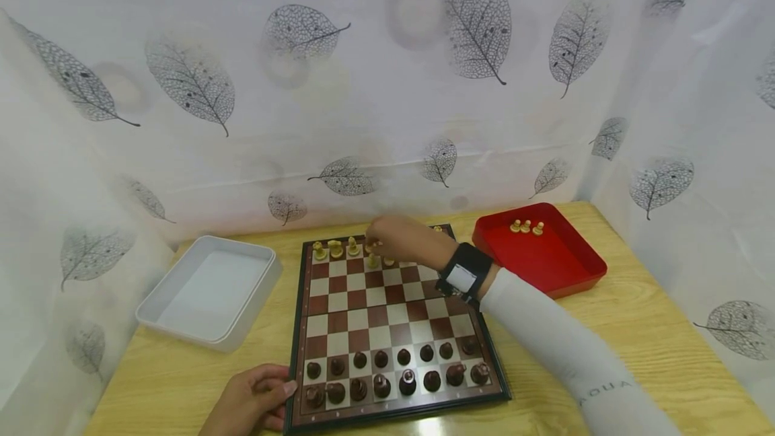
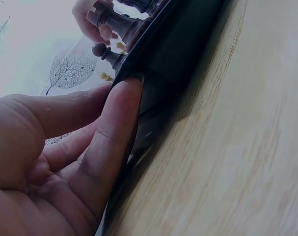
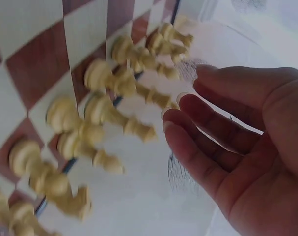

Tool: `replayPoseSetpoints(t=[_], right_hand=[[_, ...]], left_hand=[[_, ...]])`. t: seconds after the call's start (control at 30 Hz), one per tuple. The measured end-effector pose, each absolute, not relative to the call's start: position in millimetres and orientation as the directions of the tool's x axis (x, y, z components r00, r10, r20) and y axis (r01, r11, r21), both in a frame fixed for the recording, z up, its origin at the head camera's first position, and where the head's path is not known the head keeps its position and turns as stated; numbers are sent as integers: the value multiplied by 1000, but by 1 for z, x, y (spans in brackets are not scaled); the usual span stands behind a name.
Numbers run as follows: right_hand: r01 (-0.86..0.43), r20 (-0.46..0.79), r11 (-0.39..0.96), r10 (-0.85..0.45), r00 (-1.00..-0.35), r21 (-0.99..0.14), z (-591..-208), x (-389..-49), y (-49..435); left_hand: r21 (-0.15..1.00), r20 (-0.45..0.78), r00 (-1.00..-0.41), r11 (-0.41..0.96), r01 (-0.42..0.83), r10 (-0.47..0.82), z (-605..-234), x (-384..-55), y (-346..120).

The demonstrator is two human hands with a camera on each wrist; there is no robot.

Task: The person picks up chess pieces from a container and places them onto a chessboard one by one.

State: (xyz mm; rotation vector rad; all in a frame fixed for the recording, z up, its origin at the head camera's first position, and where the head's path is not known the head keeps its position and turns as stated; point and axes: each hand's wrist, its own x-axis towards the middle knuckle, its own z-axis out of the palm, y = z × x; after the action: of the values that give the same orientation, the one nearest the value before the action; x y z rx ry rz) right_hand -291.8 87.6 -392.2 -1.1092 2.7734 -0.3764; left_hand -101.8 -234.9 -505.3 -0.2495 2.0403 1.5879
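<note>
A brown-and-white chessboard (image 1: 378, 318) lies on the table. My left hand (image 1: 251, 401) pinches its left edge near the front corner; the left wrist view shows the thumb and a finger (image 2: 112, 123) against the dark rim. Over the far rows reaches my right hand (image 1: 402, 239), partly covering the cream chess pieces (image 1: 319, 251). In the right wrist view, the right hand (image 3: 242, 142) has loosely bent, parted fingers beside the top of a tall cream piece (image 3: 109, 81); whether they touch it I cannot tell. Dark chess pieces (image 1: 407, 382) stand in two rows at the near side.
On the right, a red tray (image 1: 539, 271) holds three cream pawns (image 1: 526, 227). A white tray (image 1: 208, 291) stands left of the board. Behind the wooden table (image 1: 636, 301) hangs a leaf-patterned curtain (image 1: 387, 99).
</note>
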Motion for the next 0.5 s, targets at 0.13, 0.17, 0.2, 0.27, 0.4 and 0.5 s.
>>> replayPoseSetpoints(t=[0.13, 0.17, 0.2, 0.27, 0.4, 0.5], right_hand=[[-632, 1, 721, -659, -752, -284, -385, -294, 110], [-616, 1, 730, -644, -765, -295, -383, -295, 117], [-592, -6, 742, -625, -780, -314, -380, -295, 124], [-564, 5, 758, -596, -803, -328, -374, -295, 140], [-522, 27, 778, -548, -836, -350, -366, -296, 172], [-506, 47, 791, -524, -851, -345, -364, -296, 194]], left_hand=[[839, -523, -834, 283, -466, 177, -507, -101, -236], [839, -523, -834, 282, -466, 179, -508, -101, -236], [840, -520, -835, 284, -462, 181, -507, -101, -236], [845, -510, -839, 290, -449, 187, -507, -101, -237], [860, -486, -849, 289, -421, 207, -506, -101, -237], [867, -478, -850, 275, -416, 221, -505, -102, -237]])
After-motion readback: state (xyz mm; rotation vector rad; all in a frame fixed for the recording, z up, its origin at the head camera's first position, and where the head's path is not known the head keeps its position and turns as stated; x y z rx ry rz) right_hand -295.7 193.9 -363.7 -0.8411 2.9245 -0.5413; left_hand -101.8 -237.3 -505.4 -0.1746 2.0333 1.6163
